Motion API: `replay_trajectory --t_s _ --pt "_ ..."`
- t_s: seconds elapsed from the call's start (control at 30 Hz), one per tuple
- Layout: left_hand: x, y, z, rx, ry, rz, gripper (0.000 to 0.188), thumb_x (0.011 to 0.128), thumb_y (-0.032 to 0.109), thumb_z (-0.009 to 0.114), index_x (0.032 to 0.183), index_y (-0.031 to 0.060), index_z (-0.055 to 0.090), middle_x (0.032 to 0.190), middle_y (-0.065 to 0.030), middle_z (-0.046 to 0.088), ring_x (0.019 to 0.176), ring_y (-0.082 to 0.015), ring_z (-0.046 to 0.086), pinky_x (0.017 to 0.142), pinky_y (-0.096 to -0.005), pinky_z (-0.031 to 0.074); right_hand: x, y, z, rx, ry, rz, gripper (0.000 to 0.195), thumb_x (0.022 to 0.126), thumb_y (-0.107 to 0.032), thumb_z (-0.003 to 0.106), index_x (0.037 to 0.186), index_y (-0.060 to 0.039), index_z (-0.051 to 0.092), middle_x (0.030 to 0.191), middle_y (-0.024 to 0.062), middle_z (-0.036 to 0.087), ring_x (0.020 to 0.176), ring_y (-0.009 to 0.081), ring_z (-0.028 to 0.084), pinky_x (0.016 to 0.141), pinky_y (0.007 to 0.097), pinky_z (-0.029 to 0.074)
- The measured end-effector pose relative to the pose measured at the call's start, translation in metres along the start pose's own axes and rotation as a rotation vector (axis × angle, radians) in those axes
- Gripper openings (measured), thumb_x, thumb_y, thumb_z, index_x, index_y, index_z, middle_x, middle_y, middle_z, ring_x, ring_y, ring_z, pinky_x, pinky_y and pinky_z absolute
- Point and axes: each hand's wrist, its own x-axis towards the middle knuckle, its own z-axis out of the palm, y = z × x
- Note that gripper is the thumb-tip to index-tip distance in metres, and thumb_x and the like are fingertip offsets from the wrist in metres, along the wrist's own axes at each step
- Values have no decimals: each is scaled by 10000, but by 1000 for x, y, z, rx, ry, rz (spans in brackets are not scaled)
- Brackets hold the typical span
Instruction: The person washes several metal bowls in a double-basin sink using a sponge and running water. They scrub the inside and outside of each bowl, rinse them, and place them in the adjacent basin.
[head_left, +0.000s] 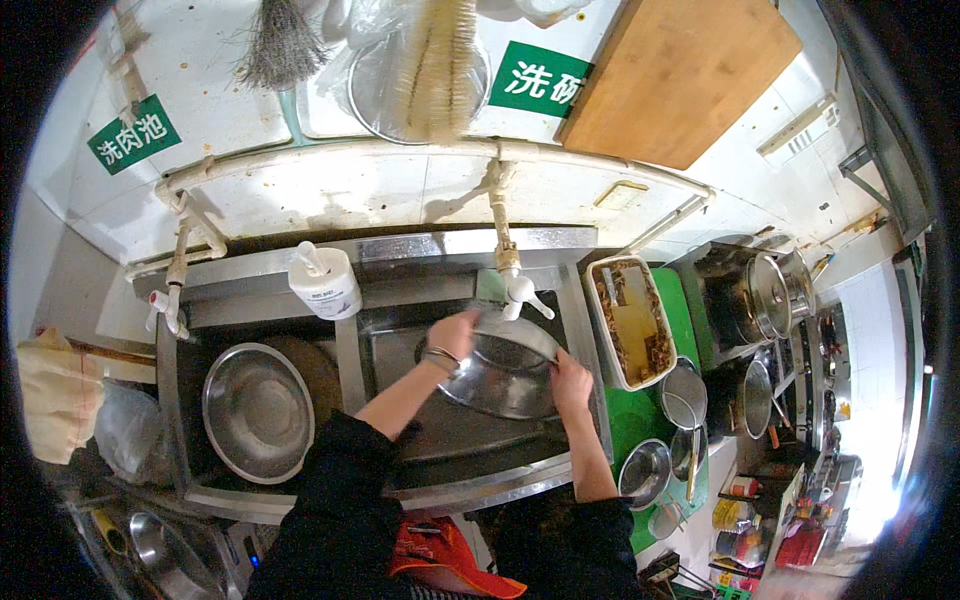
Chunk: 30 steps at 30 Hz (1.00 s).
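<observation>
A shiny stainless steel basin (499, 390) stands tilted in the right-hand compartment of the metal sink (405, 352), beneath a white plastic tap (517, 291). My right hand (571, 381) grips its rim on the right side. At the upper left of the same rim is my left hand (454, 335), with a band around the wrist. Its fingers are blurred, so whether they hold the rim or something else is unclear. In the left compartment, a second steel basin (259, 414) leans with its hollow facing up.
A white pump bottle (325, 285) stands on the sink's divider. To the right, a rectangular tub of brownish liquid (634, 322) sits beside a green board (626, 420) bearing steel bowls (645, 472) and a strainer (682, 394). Pots (757, 292) stand beyond. A whisk-like brush (281, 45) and wooden board (682, 82) are against the wall.
</observation>
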Motion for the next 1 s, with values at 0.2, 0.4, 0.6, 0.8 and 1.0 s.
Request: replay_trajectory --t_s 0.2,0.4,0.6,0.8,1.0 --pt "-13 -91 35 -365 -307 -674 402 746 282 587 910 -82 545 842 -187 600 755 -264 599 677 -361 487 -34 36 -12 344 102 399 107 693 -97 581 694 9 562 599 173 552 567 324 552 520 395 417" --pt "-127 -55 114 -1596 -371 -1209 187 747 128 625 843 -2 531 811 -120 566 722 -227 572 559 -324 503 -64 7 45 608 233 608 196 710 -117 575 698 79 567 626 179 589 563 275 586 545 389 431" --pt "-129 -52 141 -1741 -235 -1380 240 727 165 639 867 -12 556 741 -98 576 620 -236 575 518 -349 501 -87 -17 37 604 393 531 131 718 -71 539 737 57 558 614 154 564 561 281 548 540 352 416" --pt "-78 -103 92 -1066 62 -901 415 631 301 713 821 -41 578 734 -125 596 579 -189 549 480 -345 429 -113 -8 19 834 405 590 137 719 -62 530 711 74 543 601 83 544 546 174 489 527 304 397" --pt "-121 -82 79 -651 -104 -802 388 618 254 694 793 -72 576 700 -149 598 611 -244 581 539 -360 448 -132 -17 45 1329 169 1054 203 713 41 510 914 68 492 860 109 534 706 211 536 586 338 446"
